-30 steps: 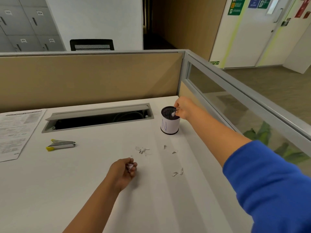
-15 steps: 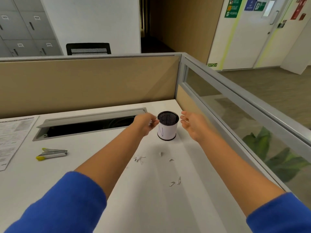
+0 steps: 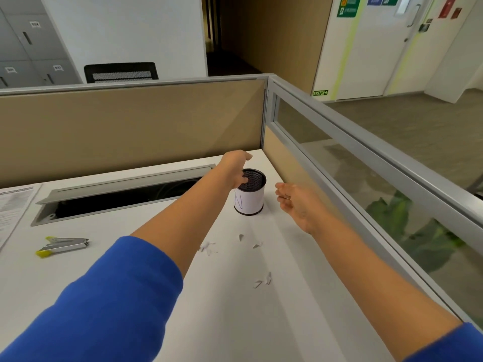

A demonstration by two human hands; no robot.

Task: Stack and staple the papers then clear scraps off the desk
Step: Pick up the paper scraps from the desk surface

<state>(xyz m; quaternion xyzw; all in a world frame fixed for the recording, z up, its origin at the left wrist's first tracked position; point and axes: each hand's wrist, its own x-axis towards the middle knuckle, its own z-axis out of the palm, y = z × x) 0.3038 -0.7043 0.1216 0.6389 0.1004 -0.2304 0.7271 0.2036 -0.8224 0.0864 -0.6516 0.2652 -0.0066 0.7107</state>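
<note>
A white pen cup (image 3: 250, 202) with a black mesh inside stands near the desk's back right corner. My left hand (image 3: 234, 167) hovers over its mouth, fingers pointing down and spread, with no scrap visible in them. To the right of the cup, my right hand (image 3: 295, 202) is apart from it, fingers loosely spread and holding nothing. Small white paper scraps (image 3: 209, 248) lie on the desk in front of the cup, with more scraps (image 3: 262, 280) nearer to me. A printed paper stack (image 3: 13, 207) lies at the left edge.
A silver stapler (image 3: 62, 245) with a yellow tip lies on the left of the white desk (image 3: 235, 322). An open cable slot (image 3: 117, 194) runs along the back. A tan partition (image 3: 130, 131) and a glass side panel (image 3: 366, 178) wall the desk.
My left hand, fist closed on scraps a second ago, has risen from the desk to above the cup and loosened. My right hand has pulled back from the cup's rim.
</note>
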